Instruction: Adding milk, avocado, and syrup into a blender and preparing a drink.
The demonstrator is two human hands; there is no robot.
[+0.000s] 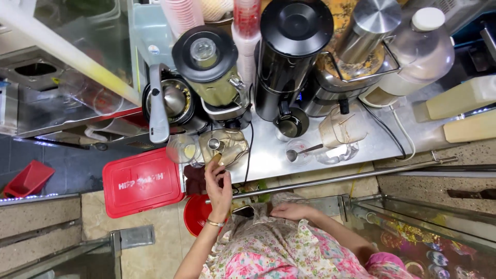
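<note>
Left hand (219,188) fingers on metal jug (223,147), upright, spout unclear.

Bright, even light falls from above my counter (268,155), glaring off the steel and the glass case (413,227). Edges bend outward; everything stays fairly sharp.

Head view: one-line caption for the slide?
Left hand reaches to a clear jug on the steel counter below a blender; right hand rests at the waist.

A clear glass jar (223,144) with a shiny metal rim stands on the steel counter, just beyond the left hand's (219,190) fingertips. It sits well apart from the right hand (290,211).
</note>
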